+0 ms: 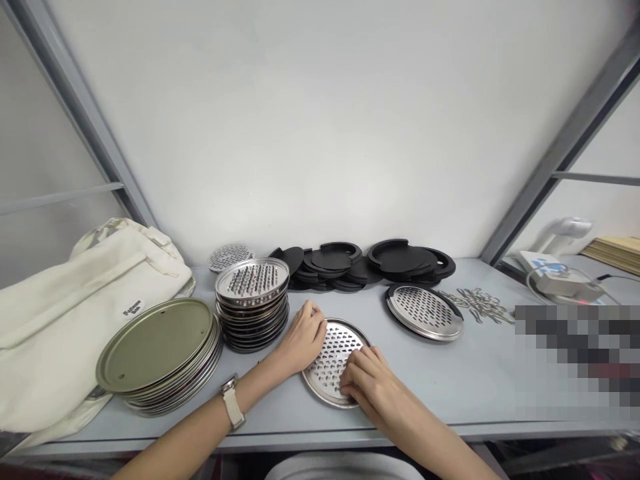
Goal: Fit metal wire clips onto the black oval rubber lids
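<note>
A round metal grater plate (334,357) with raised-edge holes lies on the table in front of me. My left hand (304,339) is closed at the plate's upper left rim, fingertips bent over the edge. Over the plate's lower right part, my right hand (367,381) is curled with thumb and fingers together; whatever they pinch is hidden. To the left rises a stack of round grater plates (253,280), coarse one on top. Right of my hands, another grater plate (425,312) rests on a black round holder.
Olive round trays (157,343) are stacked at the left beside a cream cloth bag (90,300). Black round holders (335,260) are piled along the wall. Small metal hooks or clips (477,305) lie heaped at the right, near a white device (557,267).
</note>
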The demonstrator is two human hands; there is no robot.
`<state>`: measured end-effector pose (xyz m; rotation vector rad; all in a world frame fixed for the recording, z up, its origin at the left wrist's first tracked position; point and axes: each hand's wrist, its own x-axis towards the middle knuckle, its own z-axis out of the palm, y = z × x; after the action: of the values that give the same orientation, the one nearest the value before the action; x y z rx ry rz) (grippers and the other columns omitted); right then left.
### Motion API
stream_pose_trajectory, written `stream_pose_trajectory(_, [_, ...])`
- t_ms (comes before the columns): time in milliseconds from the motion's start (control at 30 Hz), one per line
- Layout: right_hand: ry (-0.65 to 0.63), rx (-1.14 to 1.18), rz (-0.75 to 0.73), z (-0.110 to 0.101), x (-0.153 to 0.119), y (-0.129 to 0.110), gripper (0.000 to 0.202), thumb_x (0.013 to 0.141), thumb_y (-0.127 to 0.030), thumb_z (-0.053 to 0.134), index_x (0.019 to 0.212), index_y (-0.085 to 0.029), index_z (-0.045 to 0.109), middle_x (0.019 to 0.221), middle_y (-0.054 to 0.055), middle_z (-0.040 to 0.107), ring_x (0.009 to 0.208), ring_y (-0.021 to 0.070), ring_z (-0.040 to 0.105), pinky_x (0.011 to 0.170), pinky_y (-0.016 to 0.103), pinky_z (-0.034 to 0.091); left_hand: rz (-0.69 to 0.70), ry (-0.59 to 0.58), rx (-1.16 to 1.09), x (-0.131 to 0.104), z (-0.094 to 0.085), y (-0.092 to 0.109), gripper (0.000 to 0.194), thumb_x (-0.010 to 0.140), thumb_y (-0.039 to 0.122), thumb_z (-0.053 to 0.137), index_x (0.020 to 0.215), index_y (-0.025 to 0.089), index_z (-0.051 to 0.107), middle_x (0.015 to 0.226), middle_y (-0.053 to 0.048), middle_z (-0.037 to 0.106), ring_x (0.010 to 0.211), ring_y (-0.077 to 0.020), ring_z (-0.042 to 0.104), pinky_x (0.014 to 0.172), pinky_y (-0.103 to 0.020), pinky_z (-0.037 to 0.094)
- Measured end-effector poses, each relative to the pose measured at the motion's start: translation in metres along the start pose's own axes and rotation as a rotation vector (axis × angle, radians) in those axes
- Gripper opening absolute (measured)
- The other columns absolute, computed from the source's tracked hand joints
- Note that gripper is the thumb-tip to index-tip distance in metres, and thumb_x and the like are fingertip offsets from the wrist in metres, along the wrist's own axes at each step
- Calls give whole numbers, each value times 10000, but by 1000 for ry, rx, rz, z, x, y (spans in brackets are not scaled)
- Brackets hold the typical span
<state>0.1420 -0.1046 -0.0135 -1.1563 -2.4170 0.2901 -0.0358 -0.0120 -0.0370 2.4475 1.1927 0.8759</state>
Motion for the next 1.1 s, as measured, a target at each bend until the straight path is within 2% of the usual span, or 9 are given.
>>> stream_pose_trajectory(300, [66, -124, -92, 12, -1, 7, 197, 898, -42, 380, 784, -166, 482, 795, 38, 484, 742, 182, 412, 681, 328, 325, 30, -9, 84, -1, -5, 7, 181, 928, 203, 326, 888, 184, 501, 958, -51, 414, 893, -179, 482, 858, -358, 431])
stream_pose_trajectory(633, [76, -167, -101, 9, -1, 2, 214, 910, -63, 364, 780, -167, 498, 782, 39, 486, 727, 183, 417, 673, 329, 333, 23, 14, 69, -1, -6, 11, 106, 891, 193, 407, 893, 176, 512, 994, -53, 432, 958, -197, 457, 903, -385, 394])
stream_pose_trajectory(867, [-20, 59, 9, -5, -2, -5, 146, 897, -70, 426, 834, -191, 478, 866, 24, 506, 819, 179, 448, 750, 324, 372, -49, -29, 15, -2, -6, 11, 158, 923, 227, 353, 887, 180, 500, 1029, -52, 437, 943, -183, 460, 890, -364, 393])
stream_pose_trajectory(1100, [-105, 211, 65, -11, -4, -6, 152, 893, -74, 423, 821, -201, 467, 858, 2, 498, 826, 159, 465, 886, 371, 356, 30, -89, 127, 2, -7, 9, 245, 939, 153, 311, 837, 181, 532, 890, -26, 515, 865, -172, 481, 817, -338, 373])
